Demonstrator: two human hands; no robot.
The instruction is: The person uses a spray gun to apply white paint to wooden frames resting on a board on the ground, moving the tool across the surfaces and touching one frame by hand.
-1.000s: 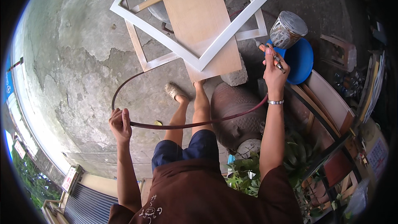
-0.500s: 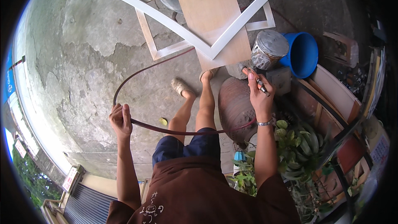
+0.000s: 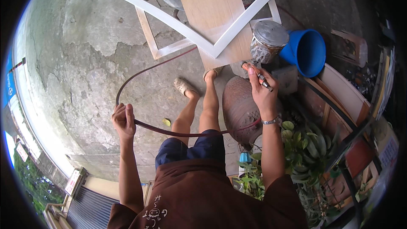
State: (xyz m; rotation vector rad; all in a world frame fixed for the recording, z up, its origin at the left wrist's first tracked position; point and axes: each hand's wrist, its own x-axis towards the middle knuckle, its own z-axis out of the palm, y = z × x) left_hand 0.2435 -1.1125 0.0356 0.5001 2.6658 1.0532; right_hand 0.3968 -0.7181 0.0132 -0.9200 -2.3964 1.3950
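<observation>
My left hand is closed around a dark red hose. From that fist one length runs across in front of my shorts toward my right wrist. The other length curves away over the concrete, under the boards. In my right hand is a slim orange tool with a metal coupling, its orange end pointing away from me; my fingers hide part of it. Ahead, a white frame lies tilted across a plywood board. Its near corner is toward me, apart from both hands. Another pale wooden frame lies beneath.
A paint-streaked can with a lid stands beside the board, near a blue bucket. A large clay jar is below my right hand. Potted plants and leaning planks crowd the right. Cracked concrete spreads left.
My right hand has shifted slightly left with the tool. My left hand stays on the hose, almost unmoved. The frame and board look unchanged apart from a small view shift.
</observation>
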